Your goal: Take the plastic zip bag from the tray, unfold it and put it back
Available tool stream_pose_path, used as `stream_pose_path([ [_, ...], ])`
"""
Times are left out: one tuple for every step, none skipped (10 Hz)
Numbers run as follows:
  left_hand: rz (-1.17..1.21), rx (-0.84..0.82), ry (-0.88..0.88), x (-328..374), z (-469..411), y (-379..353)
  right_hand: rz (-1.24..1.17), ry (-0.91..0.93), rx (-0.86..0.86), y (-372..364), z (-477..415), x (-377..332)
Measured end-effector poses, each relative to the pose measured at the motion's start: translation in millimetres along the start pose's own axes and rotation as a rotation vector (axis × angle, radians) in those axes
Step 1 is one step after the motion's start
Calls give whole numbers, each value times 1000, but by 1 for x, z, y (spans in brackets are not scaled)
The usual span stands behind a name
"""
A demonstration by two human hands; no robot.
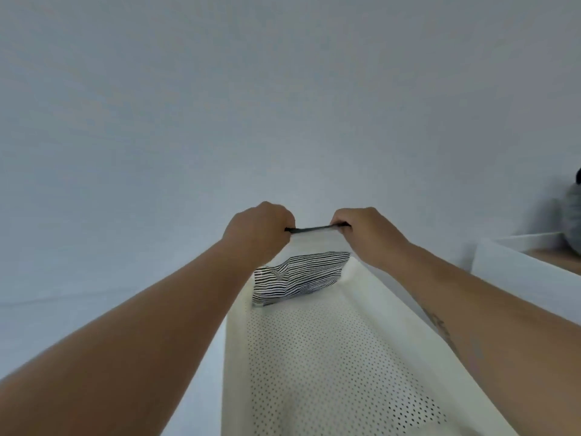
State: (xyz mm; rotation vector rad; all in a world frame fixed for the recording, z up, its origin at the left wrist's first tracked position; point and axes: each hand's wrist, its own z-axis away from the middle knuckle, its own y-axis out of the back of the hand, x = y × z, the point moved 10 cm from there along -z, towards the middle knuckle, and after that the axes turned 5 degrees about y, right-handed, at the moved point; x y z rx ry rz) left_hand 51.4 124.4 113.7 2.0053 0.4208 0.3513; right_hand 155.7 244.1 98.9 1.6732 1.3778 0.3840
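A plastic zip bag (309, 247) hangs in the air above the far end of a white perforated tray (330, 366). Its top is a dark zip strip, its upper part is clear, and its lower part carries black and white stripes. My left hand (256, 229) pinches the left end of the zip strip. My right hand (366, 229) pinches the right end. The strip is stretched taut between them. The striped bottom of the bag sags down and touches the tray's far end.
A pale surface lies to the left of the tray and a plain pale wall fills the upper view. A white box edge (515, 256) stands at the right, with a grey object (570, 215) behind it.
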Motion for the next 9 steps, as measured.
stream_pose_path([
  [-6, -70, 5, 8, 31, -41, -13, -18, -103, -32, 38, 15],
  [75, -151, 9, 13, 52, -69, -18, -35, -191, -53, 69, 29],
  [86, -235, -35, 22, 73, -93, -45, -42, -295, -72, 96, 37],
  [58, -290, -44, 26, 92, -112, -31, -23, -373, -86, 115, 37],
  [41, -337, -38, 26, 108, -128, -23, -17, -478, -101, 133, 37],
  [20, -392, -32, 29, 124, -142, 40, -14, -583, -113, 148, 35],
  [6, -469, -33, 33, 137, -156, 60, -28, -640, -118, 153, 33],
  [35, -479, 20, 32, 141, -154, 40, -91, -701, -116, 157, 33],
  [92, -306, 67, 27, 124, -125, 23, -127, -625, -94, 141, 27],
])
